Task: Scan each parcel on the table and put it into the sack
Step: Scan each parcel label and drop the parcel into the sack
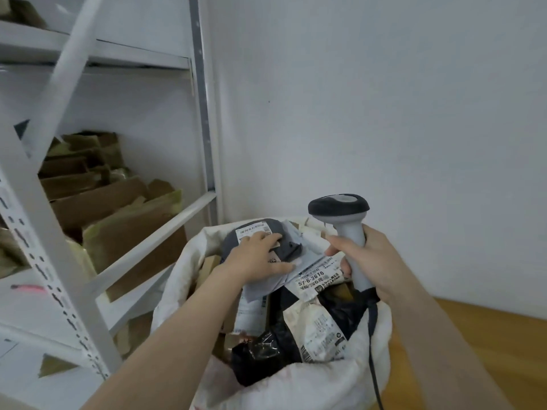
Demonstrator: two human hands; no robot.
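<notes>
Left grip [257, 257] released, flat on dark grey plastic parcel [278, 226], likely seating it in white fabric sack [325, 383]; my right grip [371, 261] clenches grey handheld scanner [339, 208] clear.

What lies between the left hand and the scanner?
In the head view, a pale parcel with a printed label lies between the left hand and the scanner gripped by the right hand.
</notes>
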